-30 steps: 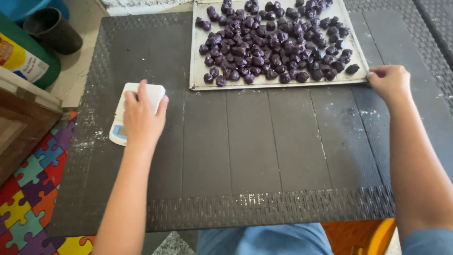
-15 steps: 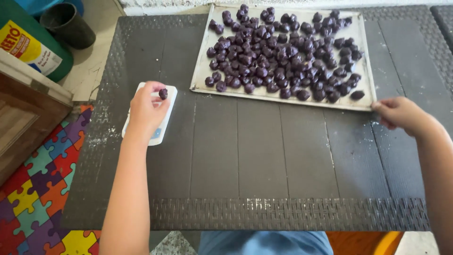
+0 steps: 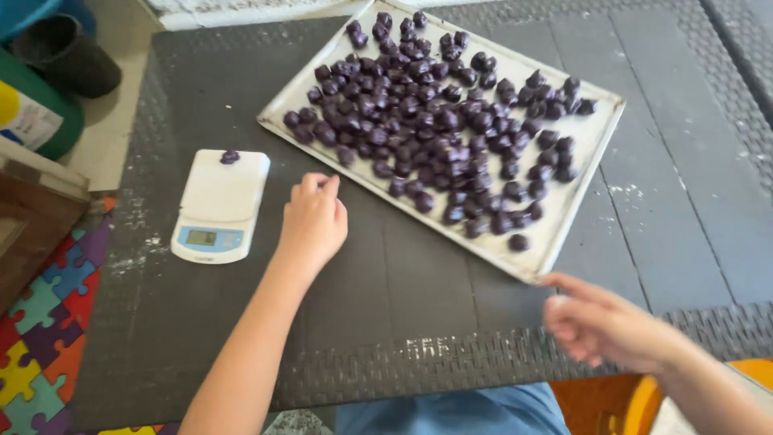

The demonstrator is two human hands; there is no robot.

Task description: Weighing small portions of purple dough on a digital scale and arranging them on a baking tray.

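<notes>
A white metal tray [image 3: 568,224] lies askew on the dark woven table [image 3: 241,322], covered with several dark purple lumps [image 3: 419,121]. A small white kitchen scale [image 3: 219,205] stands left of it, with one purple lump [image 3: 230,156] at its far edge. My left hand [image 3: 312,221] hovers between the scale and the tray, fingers loosely curled, holding nothing I can see. My right hand [image 3: 604,322] is blurred near the table's front edge, just below the tray's near corner, fingers spread and empty.
A green container [image 3: 32,121] and a dark pot [image 3: 68,56] stand on the floor at the left. A wooden piece [image 3: 32,234] and a coloured puzzle mat [image 3: 40,346] lie at the lower left. An orange object [image 3: 628,403] shows under the table's front edge.
My left hand has left the scale and moved right, leaving one purple lump on it. My right hand has dropped toward the table's front edge. The view has tilted, so the tray looks askew.
</notes>
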